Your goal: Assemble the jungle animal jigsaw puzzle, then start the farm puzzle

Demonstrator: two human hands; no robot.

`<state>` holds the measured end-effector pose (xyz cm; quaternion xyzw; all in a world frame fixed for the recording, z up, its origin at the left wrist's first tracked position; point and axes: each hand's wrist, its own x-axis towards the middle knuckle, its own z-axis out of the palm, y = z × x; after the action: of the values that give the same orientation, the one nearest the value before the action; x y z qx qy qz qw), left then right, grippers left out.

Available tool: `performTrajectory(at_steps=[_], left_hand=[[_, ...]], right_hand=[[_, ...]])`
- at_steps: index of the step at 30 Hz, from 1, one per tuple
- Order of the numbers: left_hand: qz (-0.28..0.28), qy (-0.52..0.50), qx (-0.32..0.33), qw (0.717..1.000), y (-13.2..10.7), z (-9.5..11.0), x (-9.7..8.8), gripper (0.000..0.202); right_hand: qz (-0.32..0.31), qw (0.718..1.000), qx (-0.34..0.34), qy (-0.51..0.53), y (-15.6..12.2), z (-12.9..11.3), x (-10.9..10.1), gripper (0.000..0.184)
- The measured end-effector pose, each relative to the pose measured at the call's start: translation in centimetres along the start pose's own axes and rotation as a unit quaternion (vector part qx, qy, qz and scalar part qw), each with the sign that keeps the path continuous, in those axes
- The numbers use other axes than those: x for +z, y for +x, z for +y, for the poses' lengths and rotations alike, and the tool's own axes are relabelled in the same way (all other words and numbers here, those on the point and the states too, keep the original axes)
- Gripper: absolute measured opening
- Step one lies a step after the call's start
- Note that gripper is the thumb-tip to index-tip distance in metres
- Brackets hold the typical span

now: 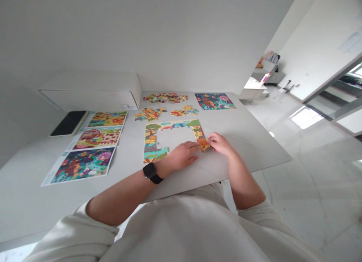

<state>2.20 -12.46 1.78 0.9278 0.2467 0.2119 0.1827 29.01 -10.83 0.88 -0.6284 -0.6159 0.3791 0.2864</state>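
Observation:
A partly joined jigsaw puzzle (150,141) lies on the table as a border of pieces around a bare middle. My left hand (183,155), with a black watch on the wrist, rests low over the puzzle's near side, fingers stretched out to the right. Its fingertips reach the orange puzzle piece (204,143) at the lower right corner. From the other side, my right hand (220,143) pinches the edge of that corner piece between thumb and fingers. Part of the puzzle's near edge is hidden behind my left hand.
Behind the puzzle lie a heap of loose pieces (166,97) and two smaller clusters (151,113). A finished-looking picture (215,101) lies at the back right. On the left are a sheet with three pictures (97,137), a phone (69,123) and a white box (93,98).

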Motion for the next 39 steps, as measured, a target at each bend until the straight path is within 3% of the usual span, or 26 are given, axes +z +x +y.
performTrajectory(at_steps=[8,22,35,39], left_hand=[[-0.023,0.033,0.037,0.999,0.0,-0.3,1.3,0.052],[-0.033,0.06,0.037,0.997,0.1,-0.2,1.1,0.047],[-0.039,0.084,0.038,0.995,0.2,-0.2,1.2,0.043],[-0.038,0.091,0.036,0.995,0.2,-0.1,1.2,0.043]], right_hand=[[0.015,0.993,-0.028,-0.116,-0.1,0.1,0.2,0.009],[0.034,0.966,-0.029,-0.255,-0.9,-1.9,0.6,0.011],[0.07,0.949,-0.037,-0.307,-1.0,-2.0,1.2,0.02],[0.065,0.958,-0.097,-0.263,-1.0,-1.7,0.9,0.025]])
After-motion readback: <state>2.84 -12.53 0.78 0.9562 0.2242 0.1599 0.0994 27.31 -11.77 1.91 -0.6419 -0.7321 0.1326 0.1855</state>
